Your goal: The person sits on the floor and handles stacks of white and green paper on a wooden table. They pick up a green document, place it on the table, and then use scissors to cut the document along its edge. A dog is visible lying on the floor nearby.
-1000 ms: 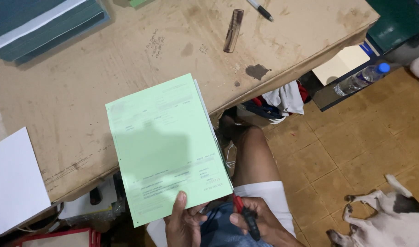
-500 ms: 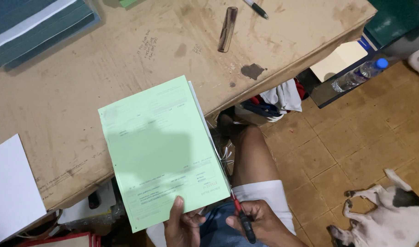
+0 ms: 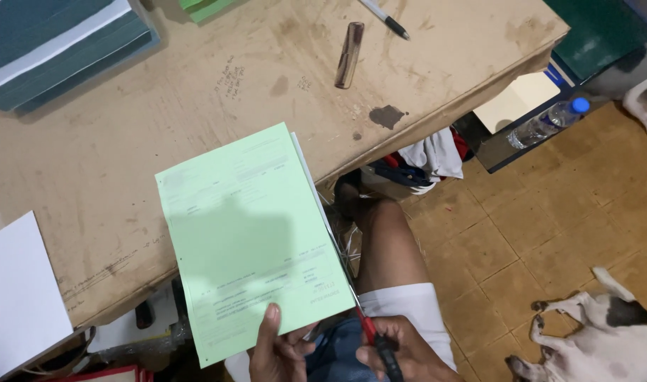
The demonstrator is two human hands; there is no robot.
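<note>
A thin stack of green paper sheets is held up over the worktop edge. The left hand pinches its bottom edge. The right hand grips red scissors, cutting along the paper's right side.

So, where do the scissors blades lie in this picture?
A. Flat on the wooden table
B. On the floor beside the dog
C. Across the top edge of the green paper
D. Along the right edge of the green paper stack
D: the right hand holds the red-handled scissors, and their blades run up along the right edge of the green paper stack, which the left hand grips at the bottom.
</note>
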